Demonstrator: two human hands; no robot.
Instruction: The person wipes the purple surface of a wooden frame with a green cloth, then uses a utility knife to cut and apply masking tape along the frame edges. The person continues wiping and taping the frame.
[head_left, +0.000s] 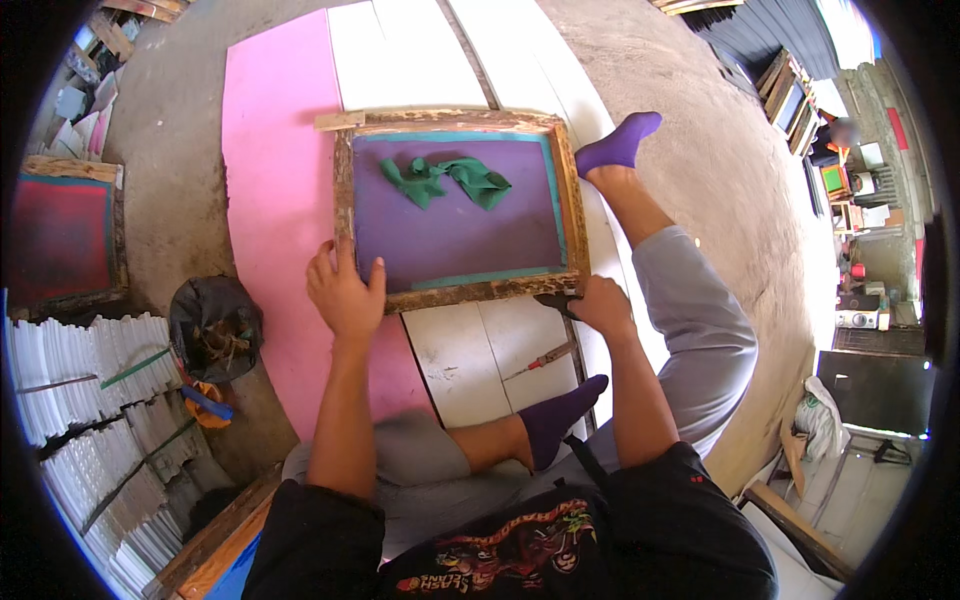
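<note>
A worn wooden screen frame (470, 290) with purple mesh (450, 235) and teal tape around its inner edge lies flat before me. On the mesh, toward its far side, are crumpled green cloth pieces (440, 182). My left hand (345, 295) rests over the frame's near left corner, fingers spread and thumb apart. At the near right corner my right hand (603, 305) is closed around a dark, narrow tool (556, 303); its exact kind is hidden by the hand. The tool's end lies close to the frame's near rail.
Beneath the frame are a pink board (280, 180) and white boards (430, 60). A red-handled screwdriver (550, 357) lies near my socked foot (560, 420); my other foot (620, 143) is beyond the frame's right side. At left are a black bag (215, 325), stacked white sheets (90, 370) and another frame (65, 240).
</note>
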